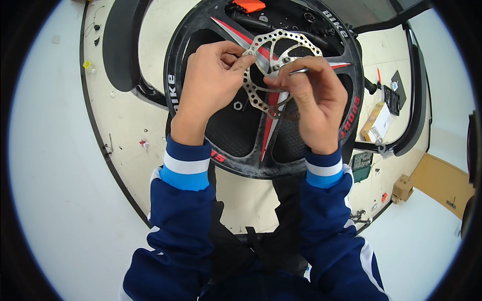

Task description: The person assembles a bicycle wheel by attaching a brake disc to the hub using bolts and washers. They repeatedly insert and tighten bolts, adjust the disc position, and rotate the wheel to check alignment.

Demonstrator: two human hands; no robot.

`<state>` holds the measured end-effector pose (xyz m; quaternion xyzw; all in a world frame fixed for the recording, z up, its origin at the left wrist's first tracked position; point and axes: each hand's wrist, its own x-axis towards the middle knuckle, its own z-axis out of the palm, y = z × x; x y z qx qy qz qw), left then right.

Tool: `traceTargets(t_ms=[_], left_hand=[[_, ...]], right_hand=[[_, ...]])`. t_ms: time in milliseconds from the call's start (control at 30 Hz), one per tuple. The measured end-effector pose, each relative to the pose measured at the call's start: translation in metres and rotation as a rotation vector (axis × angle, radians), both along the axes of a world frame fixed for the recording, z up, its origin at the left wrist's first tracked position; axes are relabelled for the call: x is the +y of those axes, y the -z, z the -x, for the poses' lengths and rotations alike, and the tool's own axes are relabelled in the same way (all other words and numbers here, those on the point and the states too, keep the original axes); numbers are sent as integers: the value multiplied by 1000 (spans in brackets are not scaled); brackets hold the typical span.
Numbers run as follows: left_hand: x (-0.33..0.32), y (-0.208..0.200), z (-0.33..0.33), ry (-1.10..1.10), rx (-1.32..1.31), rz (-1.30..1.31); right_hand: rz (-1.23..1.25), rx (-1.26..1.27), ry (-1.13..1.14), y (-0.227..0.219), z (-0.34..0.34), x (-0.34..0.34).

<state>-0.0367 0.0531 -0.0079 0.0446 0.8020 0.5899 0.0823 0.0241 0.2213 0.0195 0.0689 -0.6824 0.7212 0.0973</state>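
Observation:
A silver brake disc (254, 97) with a ring of drilled holes lies over the hub of a black bicycle wheel (241, 159) with red and white trim on its spokes. My left hand (213, 75) is closed in a pinch at the disc's left rim. Over the hub, my right hand (319, 95) is closed around a thin silver metal rod (299, 70), its fingertips near the disc's centre. The rod's far end and exact kind are hidden by the fingers. A small hex nut (238, 106) rests on the dark surface seen between the spokes.
Black armrests stand left (120, 45) and right (417, 95) of the wheel. An orange item (249, 5) sits beyond the hub. On the floor at right are a black tool case (391, 100), a yellow-and-white box (376, 122), a green case (361, 166) and a cardboard box (402, 187).

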Motion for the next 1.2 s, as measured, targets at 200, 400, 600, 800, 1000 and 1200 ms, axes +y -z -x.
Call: traceTargets(t_ms=[200, 400, 600, 800, 1000, 1200], left_hand=[[-2, -13, 0, -39, 31, 148], [0, -18, 0, -72, 81, 216], [8, -22, -1, -59, 384, 63], [13, -25, -4, 200, 563, -31], [17, -18, -3, 161, 567, -39], [21, -16, -2, 183, 450, 5]], right_hand=[[144, 10, -85, -9, 11, 12], [339, 161, -181, -26, 37, 39], [202, -118, -157, -31, 29, 34], [299, -151, -242, -33, 32, 23], [90, -67, -104, -31, 32, 20], [-364, 44, 52, -24, 32, 29]])
